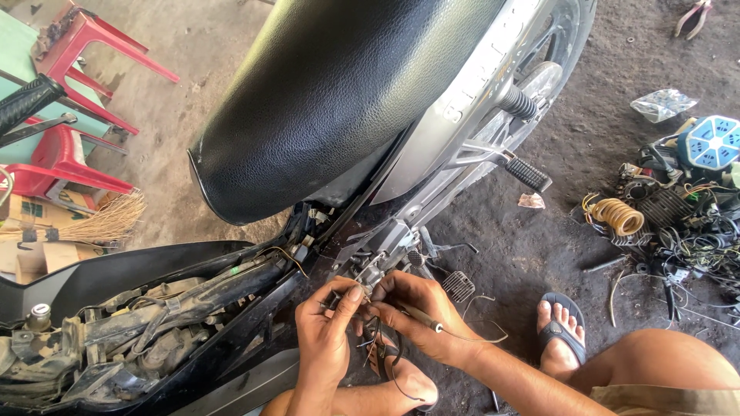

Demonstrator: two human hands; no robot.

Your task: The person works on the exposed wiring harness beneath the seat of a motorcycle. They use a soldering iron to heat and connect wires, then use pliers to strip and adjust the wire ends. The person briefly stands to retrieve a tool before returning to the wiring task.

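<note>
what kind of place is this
Most likely a small motorbike repair shop. A motorbike stands on a stained dirt floor with its side panels off, and loose parts and wires lie in a heap. Both hands, left and right, work at its wiring.

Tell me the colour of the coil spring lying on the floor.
The coil spring is yellow, seen in the head view.
</note>
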